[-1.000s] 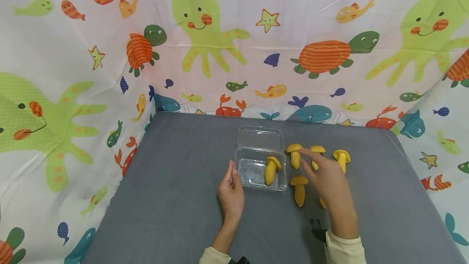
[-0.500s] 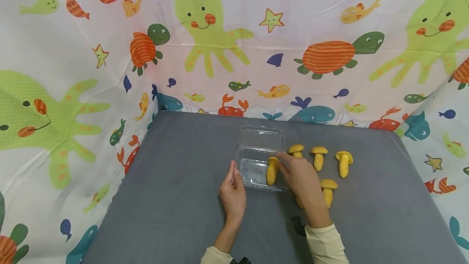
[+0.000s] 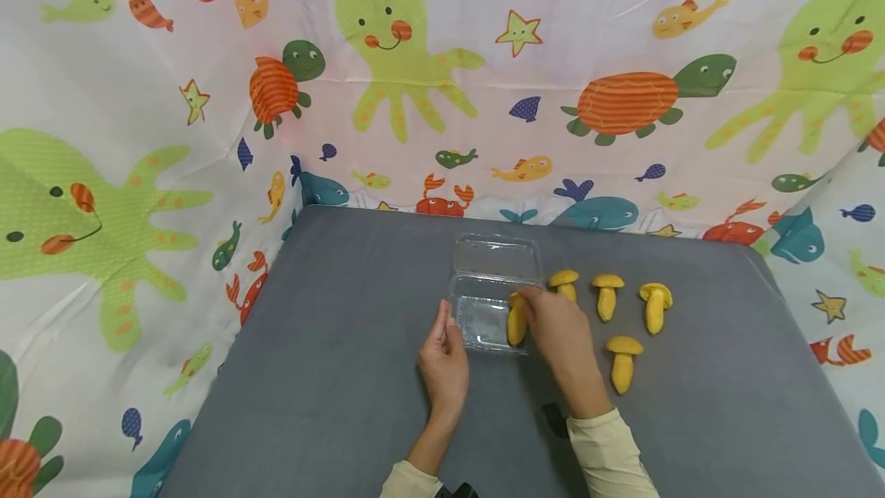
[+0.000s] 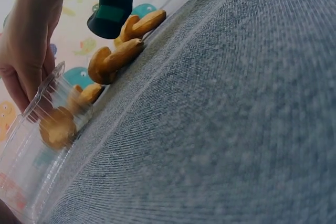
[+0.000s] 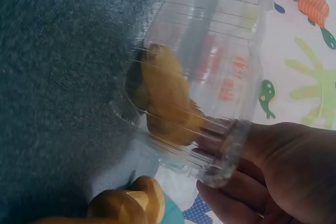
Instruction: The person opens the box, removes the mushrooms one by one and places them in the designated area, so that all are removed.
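Note:
A clear plastic hinged container (image 3: 477, 325) lies with its lid (image 3: 498, 258) folded back. My left hand (image 3: 444, 363) holds its left side, thumb and fingers at the wall. One yellow toy mushroom (image 3: 515, 321) lies inside, near the right wall. Reaching in from the right, my right hand (image 3: 563, 336) pinches that mushroom at its cap. In the right wrist view the mushroom (image 5: 168, 87) shows through the clear wall. There the thumb side of the right hand (image 5: 283, 166) meets the cap, while other fingers stay outside the wall.
Right of the container, three mushrooms stand in a back row: a near one (image 3: 565, 281), a middle one (image 3: 607, 298) and a far one (image 3: 655, 307). Another mushroom (image 3: 624, 366) lies in front of them. A sea-animal curtain (image 3: 470, 121) borders the grey table (image 3: 332, 344).
My right hand has moved left from over the loose mushrooms into the container, to its mushroom, which has shifted slightly left. The left hand keeps holding the container.

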A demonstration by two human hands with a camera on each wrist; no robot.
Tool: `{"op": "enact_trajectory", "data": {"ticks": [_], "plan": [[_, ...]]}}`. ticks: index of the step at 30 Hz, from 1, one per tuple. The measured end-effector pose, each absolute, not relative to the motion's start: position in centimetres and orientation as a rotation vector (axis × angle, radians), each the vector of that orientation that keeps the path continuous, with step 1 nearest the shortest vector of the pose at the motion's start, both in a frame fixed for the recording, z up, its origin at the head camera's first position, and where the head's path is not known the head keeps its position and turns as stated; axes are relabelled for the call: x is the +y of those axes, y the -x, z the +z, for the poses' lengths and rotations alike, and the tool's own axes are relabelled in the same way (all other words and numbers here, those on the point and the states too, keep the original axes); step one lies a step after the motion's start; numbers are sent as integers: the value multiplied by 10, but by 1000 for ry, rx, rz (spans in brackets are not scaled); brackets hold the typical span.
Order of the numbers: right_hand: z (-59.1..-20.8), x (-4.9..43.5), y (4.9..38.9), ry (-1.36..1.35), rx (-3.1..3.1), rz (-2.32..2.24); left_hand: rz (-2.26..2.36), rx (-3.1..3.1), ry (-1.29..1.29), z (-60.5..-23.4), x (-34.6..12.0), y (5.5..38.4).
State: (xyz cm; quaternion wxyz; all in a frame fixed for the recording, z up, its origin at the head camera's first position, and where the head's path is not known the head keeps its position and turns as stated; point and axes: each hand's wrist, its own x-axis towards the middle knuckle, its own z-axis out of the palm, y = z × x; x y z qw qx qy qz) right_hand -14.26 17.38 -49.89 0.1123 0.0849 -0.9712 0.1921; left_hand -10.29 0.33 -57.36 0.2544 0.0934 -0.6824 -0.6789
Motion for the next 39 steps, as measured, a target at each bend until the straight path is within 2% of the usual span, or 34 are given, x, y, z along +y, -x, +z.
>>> {"op": "enact_trajectory", "data": {"ticks": [15, 27, 39], "plan": [[-500, 169, 149, -142, -2900, 588, -1880, -1887, -224, -571, -1, 103], [-498, 172, 154, -128, -2893, 665, -2002, -1963, -33, -572, -18, 114], [-502, 167, 155, -107, -2905, 692, -2119, -2059, 24, -569, -30, 122]]}}
